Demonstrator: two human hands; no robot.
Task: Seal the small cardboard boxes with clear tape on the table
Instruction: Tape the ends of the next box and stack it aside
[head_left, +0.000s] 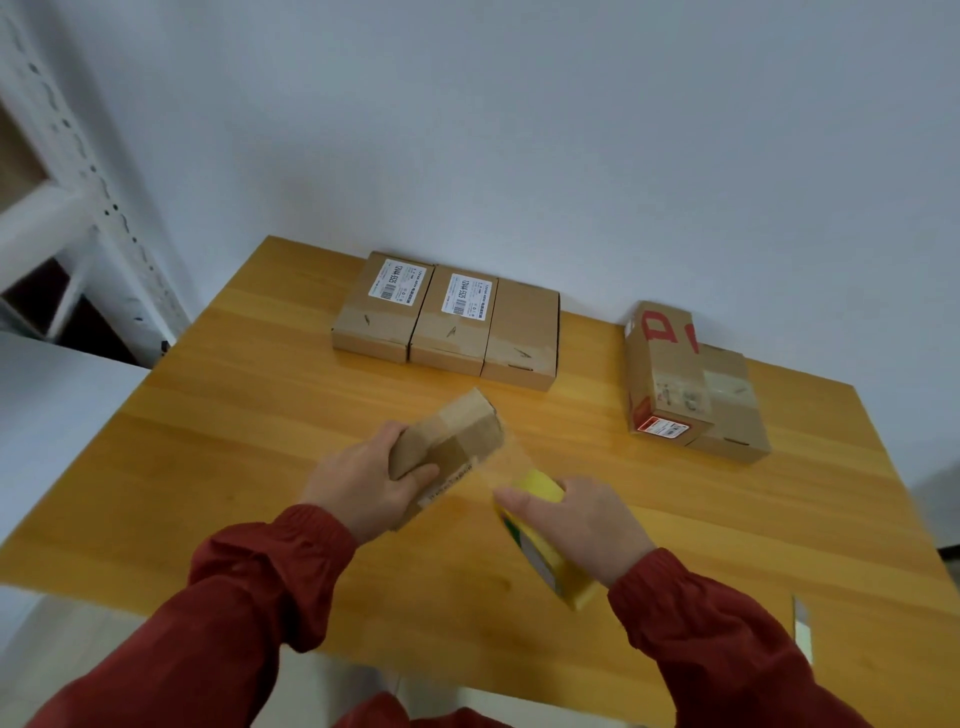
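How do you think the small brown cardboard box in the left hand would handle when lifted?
Probably light: the left hand alone holds the small brown cardboard box tilted. Likely fairly stiff, as its faces look flat under that grip. Its flat sides suggest it would slide rather than roll.

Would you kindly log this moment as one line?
left hand grips small box | right hand holds tape roll | clear tape stretched between

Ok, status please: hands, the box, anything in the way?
Left hand grips small box, tilted. Right hand holds tape roll, clear strip stretched to box. Other boxes lie apart at the back; nothing blocks.
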